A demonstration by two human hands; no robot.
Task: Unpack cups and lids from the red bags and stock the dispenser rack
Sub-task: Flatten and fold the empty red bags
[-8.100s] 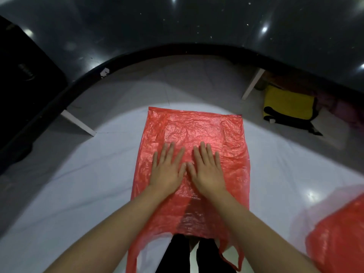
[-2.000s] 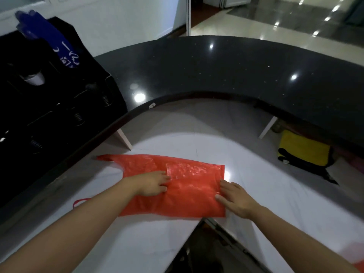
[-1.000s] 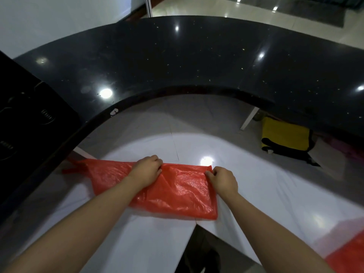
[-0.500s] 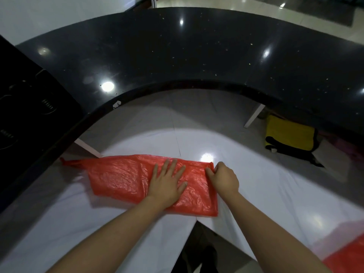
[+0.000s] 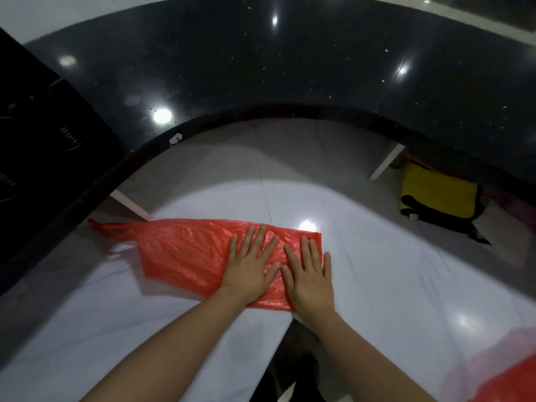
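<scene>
Both hands — left hand [image 5: 251, 268] and right hand [image 5: 309, 275], fingers straight, gripping nothing — press the flat, seemingly emptied red bag [image 5: 188, 250] at the white tabletop's [image 5: 391, 271] near edge. A second red bag [image 5: 510, 381] waits at the right corner — no cups or lids in view, and whether the dark dispenser rack [image 5: 37, 134] is stocked cannot be told.

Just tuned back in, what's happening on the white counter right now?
A person is flattening an empty, folded red bag on the white counter. The left hand and right hand press side by side on its right end, fingers straight. Another red bag shows at the lower right edge.
</scene>
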